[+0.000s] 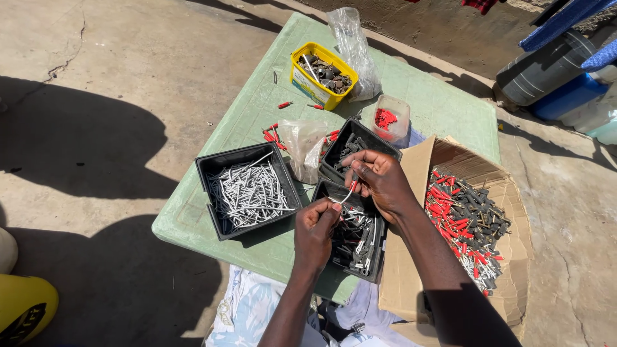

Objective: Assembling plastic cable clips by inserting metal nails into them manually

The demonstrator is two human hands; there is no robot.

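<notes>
Both hands meet over the green table (212, 160): the left hand (316, 231) is closed in a fist around the lower end of a thin silver nail (347, 195), and the right hand (380, 180) pinches its upper end, where a small red plug (353, 185) sits at the fingertips. Beneath them lies a black tray (379, 257) of grey and silver parts, touching a second black tray (376, 142) behind it. To the left stands a square black tray (209, 170) full of silver nails. A crumpled clear bag (303, 144) rests between the trays. Farther back sit a yellow tub (307, 78) of dark metal bits, a tall clear bag (355, 45) and a clear cup (402, 106) of red plugs. An open cardboard box (411, 283) at the right holds red and grey plugs.
</notes>
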